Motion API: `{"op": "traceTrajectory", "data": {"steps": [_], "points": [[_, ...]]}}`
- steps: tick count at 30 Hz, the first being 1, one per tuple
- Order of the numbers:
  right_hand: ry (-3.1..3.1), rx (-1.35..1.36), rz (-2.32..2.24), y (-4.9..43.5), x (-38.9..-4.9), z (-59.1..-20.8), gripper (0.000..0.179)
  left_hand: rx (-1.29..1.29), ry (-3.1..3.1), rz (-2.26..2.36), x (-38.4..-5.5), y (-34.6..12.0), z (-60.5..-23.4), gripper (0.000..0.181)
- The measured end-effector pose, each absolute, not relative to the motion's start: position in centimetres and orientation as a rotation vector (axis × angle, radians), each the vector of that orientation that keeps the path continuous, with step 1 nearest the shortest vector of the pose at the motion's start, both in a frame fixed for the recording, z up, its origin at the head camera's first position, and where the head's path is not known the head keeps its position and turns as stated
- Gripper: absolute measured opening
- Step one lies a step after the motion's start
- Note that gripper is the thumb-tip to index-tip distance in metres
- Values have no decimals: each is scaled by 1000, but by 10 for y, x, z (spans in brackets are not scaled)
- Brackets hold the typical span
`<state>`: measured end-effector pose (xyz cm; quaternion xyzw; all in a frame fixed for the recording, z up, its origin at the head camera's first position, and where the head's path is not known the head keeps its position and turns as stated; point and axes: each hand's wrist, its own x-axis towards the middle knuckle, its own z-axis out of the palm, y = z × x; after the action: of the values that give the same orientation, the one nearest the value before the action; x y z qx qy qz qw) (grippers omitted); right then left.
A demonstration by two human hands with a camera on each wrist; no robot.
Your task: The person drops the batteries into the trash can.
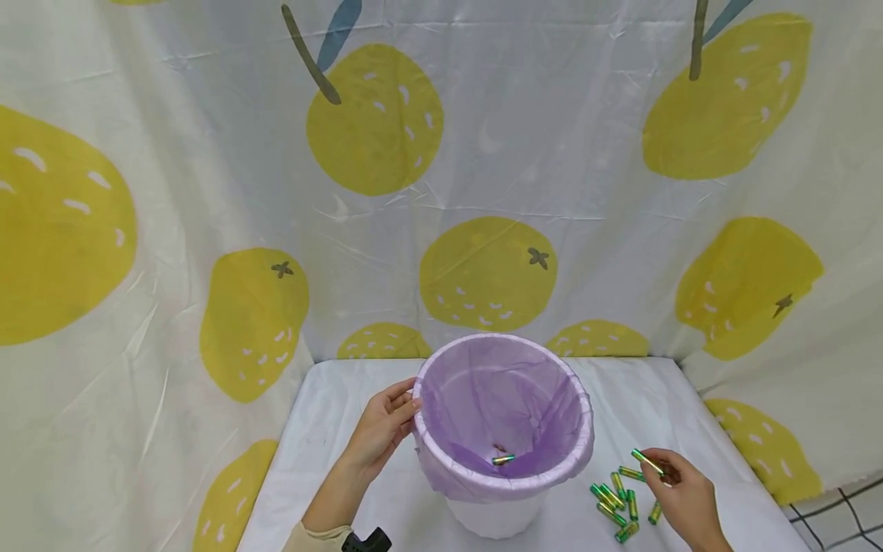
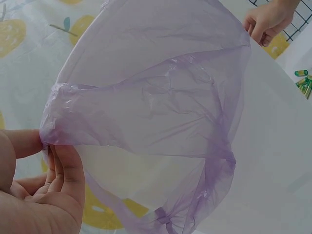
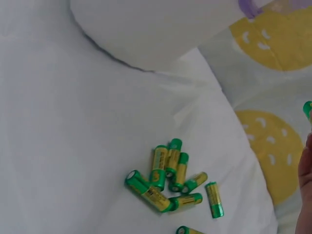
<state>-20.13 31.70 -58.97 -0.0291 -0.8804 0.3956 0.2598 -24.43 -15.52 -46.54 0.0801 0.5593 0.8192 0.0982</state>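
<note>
A white trash can point(image 1: 493, 517) stands upright, lined with a thin purple plastic bag point(image 1: 476, 387) folded over its rim. With thumb and fingers my left hand point(image 1: 378, 429) pinches the bag-covered rim at its left side; the left wrist view shows the bag point(image 2: 141, 112) up close. My right hand point(image 1: 686, 494), to the right of the can, pinches a green-and-gold battery point(image 1: 647, 461) above the table. One battery point(image 1: 503, 460) lies inside the bag, with a small dark reddish spot behind it. Several loose batteries point(image 3: 158, 165) lie beside my right hand.
A white cloth covers the table point(image 1: 345, 391). Behind and at both sides hangs a curtain point(image 1: 497, 176) printed with yellow fruit. Black wire grid point(image 1: 841, 510) shows at the lower right. A dark watch point(image 1: 367, 540) is on my left wrist.
</note>
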Motion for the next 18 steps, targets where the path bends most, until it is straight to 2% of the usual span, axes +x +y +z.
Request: {"op": "traceTrajectory", "data": {"steps": [18], "points": [[-2323, 138, 1159, 310, -211, -534, 15, 235, 1640, 2441, -245, -155, -469, 57]]}}
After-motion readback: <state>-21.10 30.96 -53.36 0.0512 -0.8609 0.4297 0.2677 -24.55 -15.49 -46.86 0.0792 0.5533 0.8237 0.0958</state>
